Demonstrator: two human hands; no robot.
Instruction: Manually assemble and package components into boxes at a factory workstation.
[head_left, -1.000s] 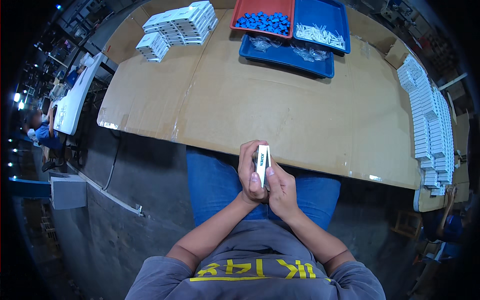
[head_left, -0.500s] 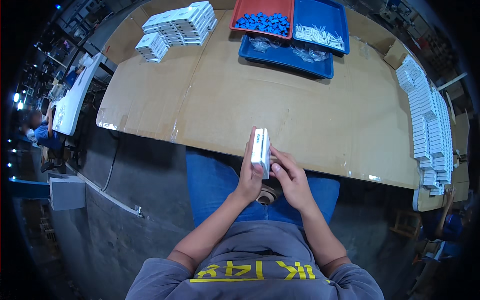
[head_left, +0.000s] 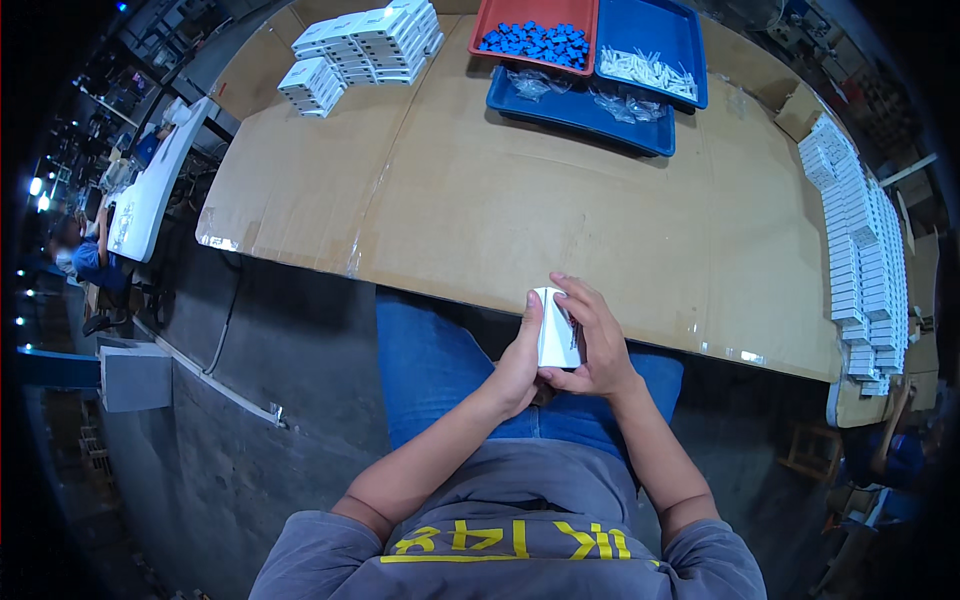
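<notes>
Clasped between half-curled left hand (head_left: 517, 370) and right hand (head_left: 604, 352) is a small white box (head_left: 556, 343), finger contact underneath unclear.

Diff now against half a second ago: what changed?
The small white box has shifted right and toward the person, turned to show a broader white face. The right hand has wrapped around its right side; the left hand still holds the left. Red tray, box stacks: unchanged.
</notes>
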